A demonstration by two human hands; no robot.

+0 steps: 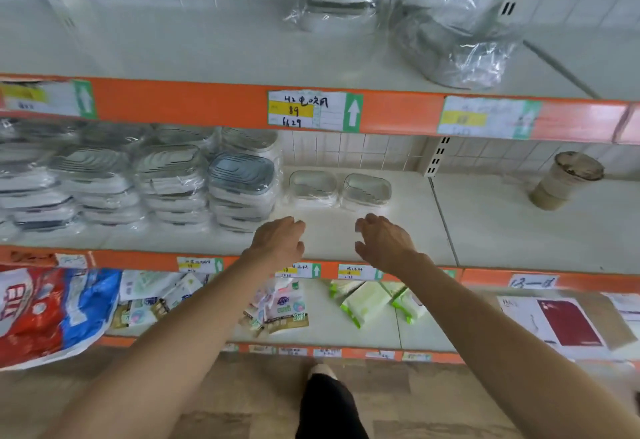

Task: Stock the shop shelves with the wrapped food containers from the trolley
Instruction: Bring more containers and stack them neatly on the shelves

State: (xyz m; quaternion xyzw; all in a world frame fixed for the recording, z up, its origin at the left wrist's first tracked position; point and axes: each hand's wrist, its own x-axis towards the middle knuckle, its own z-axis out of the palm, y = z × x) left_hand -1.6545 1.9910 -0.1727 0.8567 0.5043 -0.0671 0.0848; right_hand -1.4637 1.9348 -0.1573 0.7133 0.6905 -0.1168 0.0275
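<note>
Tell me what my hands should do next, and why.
Probably draw both back to the trolley for more: the left hand and right hand hold nothing, and the two small wrapped containers already sit on the middle shelf.

The middle shelf (pixel 346 234) (white board, orange front edge) carries stacks of wrapped containers (pixel 166 178) on its left part. Just beside them stand two single wrapped containers (pixel 339 189), side by side. Far right stands a brownish cup (pixel 566 180), perhaps paper.
</note>
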